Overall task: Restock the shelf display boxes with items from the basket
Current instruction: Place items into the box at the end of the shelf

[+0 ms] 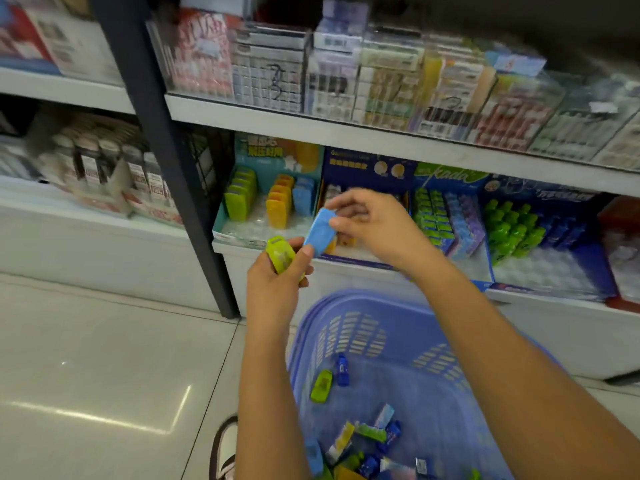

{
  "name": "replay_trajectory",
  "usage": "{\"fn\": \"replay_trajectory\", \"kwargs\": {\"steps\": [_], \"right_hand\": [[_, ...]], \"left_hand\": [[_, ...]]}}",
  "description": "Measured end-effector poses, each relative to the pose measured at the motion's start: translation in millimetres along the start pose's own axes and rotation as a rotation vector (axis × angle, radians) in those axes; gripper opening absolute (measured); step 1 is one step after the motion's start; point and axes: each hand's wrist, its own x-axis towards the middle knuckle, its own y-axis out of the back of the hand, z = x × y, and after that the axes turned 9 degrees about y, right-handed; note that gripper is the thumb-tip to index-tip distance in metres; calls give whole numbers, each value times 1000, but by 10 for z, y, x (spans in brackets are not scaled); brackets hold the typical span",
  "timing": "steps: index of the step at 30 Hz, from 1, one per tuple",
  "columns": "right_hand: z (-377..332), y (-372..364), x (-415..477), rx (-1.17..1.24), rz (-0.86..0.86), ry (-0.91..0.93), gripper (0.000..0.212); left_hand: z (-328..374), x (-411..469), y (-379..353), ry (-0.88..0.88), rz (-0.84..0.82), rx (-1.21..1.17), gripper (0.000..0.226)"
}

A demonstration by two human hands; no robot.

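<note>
One green pack point(280, 256), one blue pack point(320, 230), held.

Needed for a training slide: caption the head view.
Left hand grips a green pack, right hand pinches a blue pack, before the teal display box; purple basket below.

The basket point(363, 296) stands on the floor point(104, 341) before the shelf point(349, 277) holding display boxes point(367, 168) side by side.
</note>
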Motion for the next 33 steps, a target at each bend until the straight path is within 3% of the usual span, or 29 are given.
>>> {"fn": "replay_trajectory", "kwargs": {"steps": [4,9,15,22,28,33], "right_hand": [[94,-172,486,-203,131,103,16],[253,-319,798,-475,-46,98,22],[307,-382,811,-479,-66,103,22],[265,-351,828,-727,-128,169,28],[180,-379,827,-1042,-252,219,35],[154,-388,789,-1037,-211,262,32]], "left_hand": [[14,102,109,100,85,-232,17],[17,154,172,219,77,-434,32],[-66,169,253,290,52,-589,43],[-33,166,262,324,48,-616,24],[-111,117,258,192,28,-314,17],[-142,100,316,163,14,-263,15]]}}
